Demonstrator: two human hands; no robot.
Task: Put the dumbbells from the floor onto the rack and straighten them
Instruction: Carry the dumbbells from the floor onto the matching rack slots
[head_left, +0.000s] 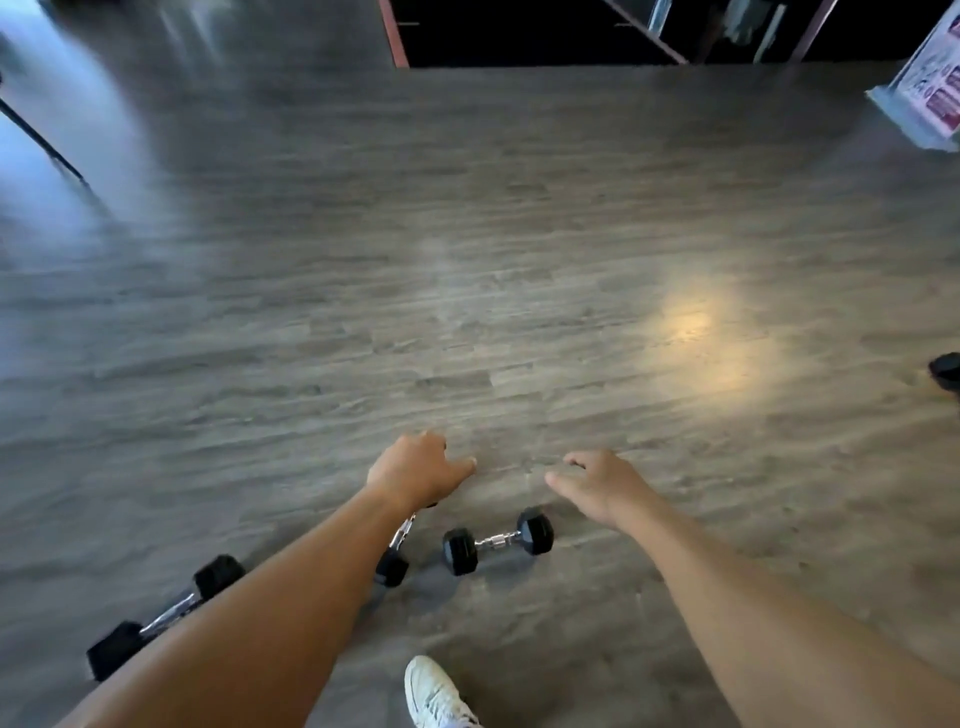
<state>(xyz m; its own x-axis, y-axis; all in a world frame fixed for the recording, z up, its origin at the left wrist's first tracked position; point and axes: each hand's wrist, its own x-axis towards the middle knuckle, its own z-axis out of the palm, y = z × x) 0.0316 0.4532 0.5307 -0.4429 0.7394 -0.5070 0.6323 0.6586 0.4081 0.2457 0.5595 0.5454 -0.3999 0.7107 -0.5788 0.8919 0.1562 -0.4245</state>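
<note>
Reaching forward over the wood-grain floor (467, 260), the left hand (413, 470) and the right hand (602, 486) hung loosely spread and empty, holding nothing. One black hex dumbbell (497, 541) lay on the floor at 6 o'clock from the gap between the hands, a second dumbbell (397, 556) sat partly hidden under the left forearm, and a third dumbbell (166, 616) lay at 8 o'clock. A white shoe (434, 693) showed at the bottom edge.

Three black dumbbells with shiny handles lie on the floor: one in the middle (497, 541), one half hidden beside it (397, 553), one at the left (166, 616).
</note>
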